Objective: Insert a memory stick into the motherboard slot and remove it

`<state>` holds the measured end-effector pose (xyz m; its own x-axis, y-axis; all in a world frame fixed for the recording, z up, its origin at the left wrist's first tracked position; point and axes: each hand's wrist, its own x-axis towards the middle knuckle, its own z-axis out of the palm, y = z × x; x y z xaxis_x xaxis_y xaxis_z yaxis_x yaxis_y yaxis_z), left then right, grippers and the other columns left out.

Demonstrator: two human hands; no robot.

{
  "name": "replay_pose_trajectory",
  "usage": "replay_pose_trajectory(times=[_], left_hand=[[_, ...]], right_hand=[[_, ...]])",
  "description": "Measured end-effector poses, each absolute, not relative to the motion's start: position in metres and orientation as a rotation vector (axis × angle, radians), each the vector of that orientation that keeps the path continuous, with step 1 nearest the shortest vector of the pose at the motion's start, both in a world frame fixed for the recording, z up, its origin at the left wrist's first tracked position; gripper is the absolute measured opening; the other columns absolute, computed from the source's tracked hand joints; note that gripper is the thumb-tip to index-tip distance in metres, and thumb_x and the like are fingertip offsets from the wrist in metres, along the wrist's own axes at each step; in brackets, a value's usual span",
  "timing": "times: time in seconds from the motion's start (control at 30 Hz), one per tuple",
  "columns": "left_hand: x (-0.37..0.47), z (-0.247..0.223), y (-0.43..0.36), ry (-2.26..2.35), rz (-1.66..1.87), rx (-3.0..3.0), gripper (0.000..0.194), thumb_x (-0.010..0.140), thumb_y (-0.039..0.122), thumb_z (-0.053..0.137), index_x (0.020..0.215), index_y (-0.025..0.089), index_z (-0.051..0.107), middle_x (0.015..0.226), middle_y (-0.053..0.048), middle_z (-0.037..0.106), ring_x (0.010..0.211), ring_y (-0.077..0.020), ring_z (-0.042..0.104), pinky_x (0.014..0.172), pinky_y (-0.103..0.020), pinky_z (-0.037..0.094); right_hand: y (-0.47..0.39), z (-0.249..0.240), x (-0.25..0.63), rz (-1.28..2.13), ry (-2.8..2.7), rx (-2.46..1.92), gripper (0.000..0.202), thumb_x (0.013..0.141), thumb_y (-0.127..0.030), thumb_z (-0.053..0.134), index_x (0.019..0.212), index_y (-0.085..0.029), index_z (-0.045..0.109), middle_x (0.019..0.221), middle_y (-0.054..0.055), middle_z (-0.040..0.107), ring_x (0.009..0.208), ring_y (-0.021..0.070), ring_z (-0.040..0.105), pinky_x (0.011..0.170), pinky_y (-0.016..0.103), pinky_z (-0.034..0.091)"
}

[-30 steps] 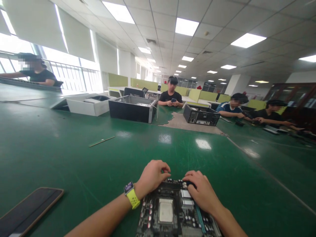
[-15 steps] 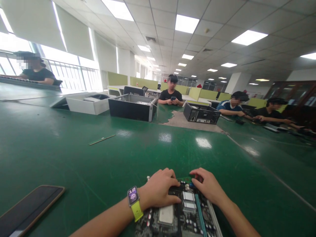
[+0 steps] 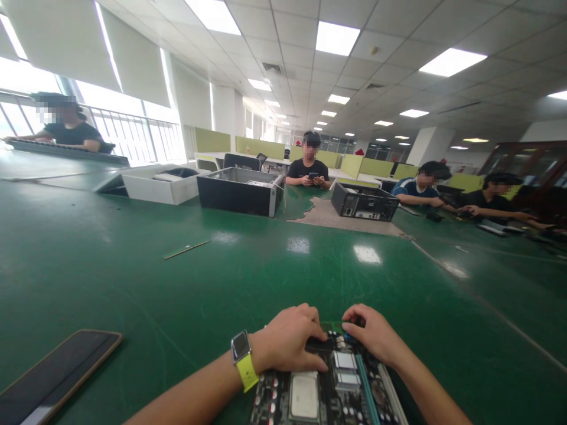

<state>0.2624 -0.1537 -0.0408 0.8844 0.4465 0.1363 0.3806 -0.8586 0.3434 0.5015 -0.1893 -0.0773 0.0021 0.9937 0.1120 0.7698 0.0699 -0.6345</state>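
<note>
A dark circuit board (image 3: 328, 383) lies on the green table in front of me, with a square metal-topped chip, silver heatsinks and a teal slot on it. My left hand (image 3: 292, 339), with a watch on a yellow-green band at its wrist, rests over the board's upper left part, thumb and fingers apart, nothing between them. At the board's far right corner, beside a small blue part, is my right hand (image 3: 372, 333). Its fingers are curled with the thumb close to the index finger; whether something small is between them is hidden.
A phone (image 3: 57, 378) lies at the left on the green table (image 3: 177, 301). Farther back are a thin stick (image 3: 186, 249), a white case (image 3: 162, 186), a black case (image 3: 239, 192) and another open case (image 3: 364, 202). Several people sit around the table.
My right thumb and index finger have drawn closer together. The view has shifted slightly, and the watch screen has gone dark. My left hand stays over the board.
</note>
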Motion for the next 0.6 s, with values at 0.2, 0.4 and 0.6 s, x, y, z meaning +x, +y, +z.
replay_pose_trajectory(times=[0.2,0.4,0.6], left_hand=[[0.265,-0.041,-0.159,0.67,0.311,2.735,0.04,0.073,0.052,0.066,0.103,0.025,0.068,0.099,-0.006,0.063,0.095,-0.0238,0.056,0.081,-0.034,0.045],[0.267,-0.039,-0.165,0.735,0.309,2.724,0.038,0.073,0.049,0.067,0.102,0.026,0.067,0.104,-0.005,0.061,0.095,-0.0235,0.056,0.079,-0.034,0.045],[0.27,-0.044,-0.164,0.97,0.34,2.694,0.048,0.065,0.052,0.073,0.1,0.023,0.056,0.101,-0.004,0.056,0.094,-0.0226,0.054,0.074,-0.03,0.045]], right_hand=[[-0.191,-0.078,0.499,0.61,-1.742,-1.729,0.012,0.073,-0.029,0.058,0.069,-0.018,0.061,0.068,0.0,0.06,0.066,0.0152,0.054,0.062,0.025,0.04],[-0.192,-0.073,0.502,0.83,-1.749,-1.617,0.017,0.075,-0.031,0.059,0.08,-0.018,0.066,0.064,-0.002,0.061,0.062,0.0143,0.054,0.059,0.024,0.041],[-0.189,-0.064,0.502,0.563,-1.557,-1.561,0.027,0.08,-0.042,0.053,0.077,-0.018,0.064,0.074,0.001,0.064,0.072,0.0176,0.057,0.069,0.027,0.044]])
